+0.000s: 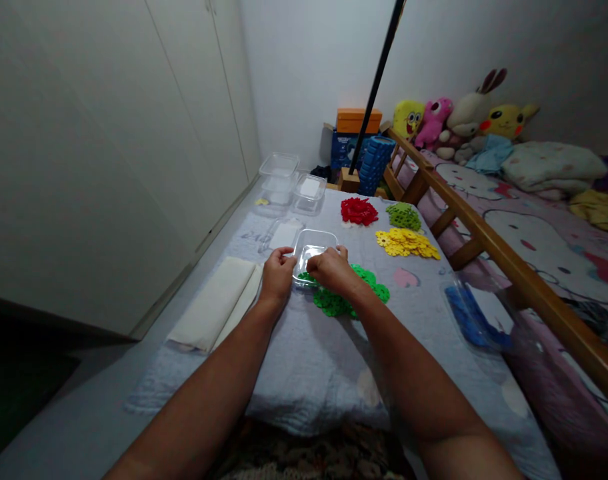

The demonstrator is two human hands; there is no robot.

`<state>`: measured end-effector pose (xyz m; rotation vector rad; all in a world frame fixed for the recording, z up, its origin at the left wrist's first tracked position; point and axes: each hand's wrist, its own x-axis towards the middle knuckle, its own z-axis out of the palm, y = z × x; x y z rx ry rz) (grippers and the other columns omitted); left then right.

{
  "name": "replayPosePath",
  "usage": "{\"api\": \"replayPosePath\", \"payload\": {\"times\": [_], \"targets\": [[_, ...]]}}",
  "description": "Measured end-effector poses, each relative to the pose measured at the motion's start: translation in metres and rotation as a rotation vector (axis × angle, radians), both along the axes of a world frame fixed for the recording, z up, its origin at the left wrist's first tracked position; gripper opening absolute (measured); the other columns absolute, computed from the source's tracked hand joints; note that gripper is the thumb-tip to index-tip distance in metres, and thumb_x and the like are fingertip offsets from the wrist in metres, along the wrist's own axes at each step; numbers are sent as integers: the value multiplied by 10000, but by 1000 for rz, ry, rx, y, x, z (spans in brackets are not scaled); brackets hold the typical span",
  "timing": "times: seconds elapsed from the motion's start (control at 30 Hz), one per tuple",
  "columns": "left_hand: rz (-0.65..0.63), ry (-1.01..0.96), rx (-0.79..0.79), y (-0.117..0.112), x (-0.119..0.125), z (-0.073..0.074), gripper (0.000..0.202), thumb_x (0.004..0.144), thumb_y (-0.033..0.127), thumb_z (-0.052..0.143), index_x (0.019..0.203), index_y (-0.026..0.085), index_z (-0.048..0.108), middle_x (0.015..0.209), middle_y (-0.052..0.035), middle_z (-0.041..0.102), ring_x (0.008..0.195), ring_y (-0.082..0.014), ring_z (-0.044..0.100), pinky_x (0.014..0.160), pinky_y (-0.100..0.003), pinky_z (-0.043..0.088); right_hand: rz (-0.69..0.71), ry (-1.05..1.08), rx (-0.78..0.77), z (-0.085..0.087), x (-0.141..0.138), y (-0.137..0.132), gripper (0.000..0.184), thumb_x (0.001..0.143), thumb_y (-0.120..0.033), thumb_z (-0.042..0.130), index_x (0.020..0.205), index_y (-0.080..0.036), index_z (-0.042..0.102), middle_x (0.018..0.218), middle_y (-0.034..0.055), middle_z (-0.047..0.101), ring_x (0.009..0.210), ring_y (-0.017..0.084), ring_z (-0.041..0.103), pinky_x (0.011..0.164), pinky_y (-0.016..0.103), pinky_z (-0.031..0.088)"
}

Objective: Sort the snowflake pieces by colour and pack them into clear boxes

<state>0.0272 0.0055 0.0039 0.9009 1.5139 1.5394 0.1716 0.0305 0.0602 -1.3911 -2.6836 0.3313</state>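
My left hand (278,273) grips the left side of a clear plastic container (315,235), thumb and fingers at its wall. Over the container's right part is my right hand (331,269), its fingers bent down and closed; whatever they hold is hidden. Some green pieces show inside the container near its front. A pile of bright green flower-shaped plastic discs (334,305) lies on the cloth just right of it, partly covered by my right wrist.
Red (359,211), yellow (408,243) and olive-green (404,216) piles lie at the back right. A container of blue pieces (477,317) sits at the right edge. Clear containers (309,190) stand at the back left; folded cream cloth (214,303) lies at left. A wooden bed rail (464,230) borders the right.
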Motion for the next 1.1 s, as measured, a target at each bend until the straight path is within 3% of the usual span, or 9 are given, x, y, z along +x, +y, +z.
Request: {"api": "replayPosePath", "payload": {"times": [0.17, 0.37, 0.57, 0.73, 1.1], "targets": [[8, 21, 1, -1, 1, 2, 379, 664, 354, 653, 988, 157, 646, 602, 71, 467, 533, -110, 431, 531, -237, 312, -46, 100, 42, -1, 9, 3, 236, 920, -185, 592, 1009, -267, 795, 992, 64, 794, 1050, 268, 635, 1072, 531, 255], [18, 31, 11, -1, 0, 0, 355, 680, 354, 660, 977, 160, 653, 595, 75, 445, 536, -109, 414, 535, -240, 314, -224, 283, 122, 5, 64, 22, 218, 903, -211, 615, 1040, -261, 777, 1048, 56, 787, 1045, 263, 642, 1004, 454, 374], [38, 35, -4, 1, 0, -1, 367, 672, 337, 645, 989, 153, 661, 638, 62, 476, 571, -113, 439, 563, -244, 334, -334, 49, 59, -12, 112, 22, 236, 863, -291, 675, 1065, -232, 783, 1140, 104, 755, 1093, 293, 634, 957, 416, 433], [54, 85, 3, 1, -1, -1, 357, 670, 323, 637, 980, 152, 677, 733, 26, 549, 669, -132, 509, 639, -256, 382, -286, -106, -43, -17, 111, 10, 333, 868, -381, 692, 1163, -249, 769, 1230, 121, 701, 1143, 314, 601, 946, 390, 429], [54, 69, 13, 4, -2, -6, 367, 676, 318, 645, 1002, 153, 682, 743, 23, 557, 677, -135, 506, 652, -263, 384, -184, -61, -48, -16, 114, 10, 280, 911, -314, 616, 1112, -262, 803, 1097, 99, 727, 1045, 252, 618, 927, 329, 420]]}}
